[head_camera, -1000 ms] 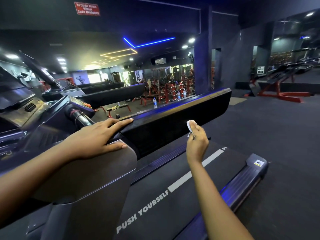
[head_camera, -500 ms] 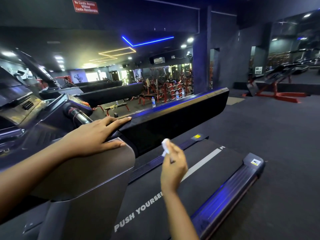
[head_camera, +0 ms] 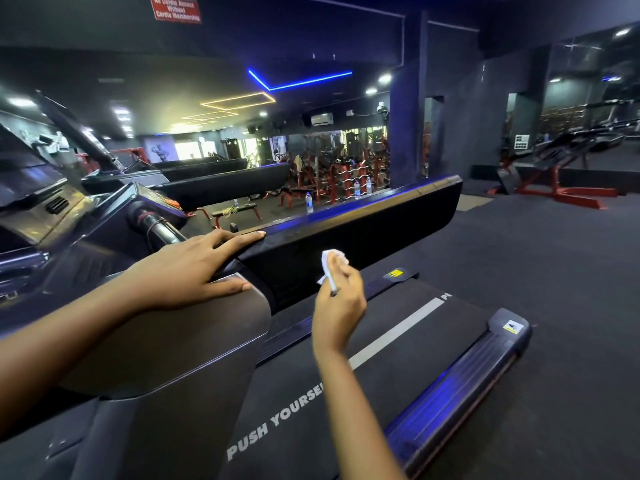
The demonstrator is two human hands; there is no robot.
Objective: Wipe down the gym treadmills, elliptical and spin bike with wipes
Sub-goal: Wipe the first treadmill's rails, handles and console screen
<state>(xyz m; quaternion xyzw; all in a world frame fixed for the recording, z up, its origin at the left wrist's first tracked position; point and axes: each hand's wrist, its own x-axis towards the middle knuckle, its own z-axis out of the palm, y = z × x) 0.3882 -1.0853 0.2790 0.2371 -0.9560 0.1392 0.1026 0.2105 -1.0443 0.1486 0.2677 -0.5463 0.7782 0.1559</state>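
The room is dim; blue and yellow ceiling strips [head_camera: 298, 83] glow, blue glare lies on the treadmill rail [head_camera: 346, 209], edges bend.

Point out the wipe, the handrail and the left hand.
wipe [head_camera: 329, 262]: head view, crumpled top.
handrail [head_camera: 381, 225]: head view, dark side face.
left hand [head_camera: 194, 268]: head view, back of hand.

Two bare hands are counted: the left hand [head_camera: 194, 268] at centre left and the right hand [head_camera: 341, 306] at centre. One crumpled white wipe [head_camera: 330, 263] is seen. Three long black treadmill side rails [head_camera: 363, 216] are counted, three clear plastic water bottles [head_camera: 309, 202] mid-frame, and one red rectangular sign [head_camera: 176, 8] at upper left.
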